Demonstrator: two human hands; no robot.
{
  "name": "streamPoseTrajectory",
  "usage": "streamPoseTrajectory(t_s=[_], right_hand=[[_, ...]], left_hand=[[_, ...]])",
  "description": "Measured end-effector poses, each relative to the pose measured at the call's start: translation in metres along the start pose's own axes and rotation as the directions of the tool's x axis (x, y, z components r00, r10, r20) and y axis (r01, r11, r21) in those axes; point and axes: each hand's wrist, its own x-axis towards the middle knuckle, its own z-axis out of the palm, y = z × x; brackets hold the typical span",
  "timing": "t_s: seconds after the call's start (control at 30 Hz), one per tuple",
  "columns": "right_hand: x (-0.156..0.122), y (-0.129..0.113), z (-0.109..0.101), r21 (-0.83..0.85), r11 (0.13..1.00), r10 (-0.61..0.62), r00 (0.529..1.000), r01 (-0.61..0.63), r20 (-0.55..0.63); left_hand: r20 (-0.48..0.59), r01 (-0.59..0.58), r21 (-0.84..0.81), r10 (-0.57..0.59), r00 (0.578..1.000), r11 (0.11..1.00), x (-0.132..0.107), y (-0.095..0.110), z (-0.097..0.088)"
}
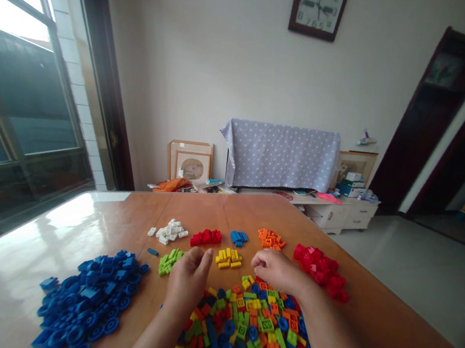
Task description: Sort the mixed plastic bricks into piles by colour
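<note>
My left hand (189, 276) is beside the lime-green brick pile (170, 260), partly covering it. Its fingers are curled in near the thumb; whatever they hold, if anything, is hidden. My right hand (278, 269) hovers between the small yellow brick pile (229, 258) and the orange brick pile (271, 239). Its fingers are bent together and pointing down, and I cannot make out anything in them. Below both hands, between my forearms, spreads a mixed heap of toy building bricks (254, 326) in green, orange, blue, yellow and red.
A large blue brick pile (94, 298) lies at the left. White bricks (170, 231), red bricks (206, 237) and blue bricks (239, 237) form small groups farther back. One blue piece (152, 251) lies alone. Larger red pieces (322, 270) are at the right on the brown table (375, 321).
</note>
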Motion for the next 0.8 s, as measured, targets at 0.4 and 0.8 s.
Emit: streamPoseTrajectory(t_s=[0.4,0.8], right_hand=[[-0.006,-0.016,0.003,-0.14,0.989,0.054,0.995,-0.043,0.079],[-0.002,-0.024,0.008,-0.213,0.977,0.043,0.997,-0.028,0.065]], left_hand=[[0.012,0.047,-0.077,-0.046,0.999,0.996,0.001,0.008,-0.004],[-0.019,0.092,-0.132,-0.096,0.995,0.987,0.003,0.002,-0.002]])
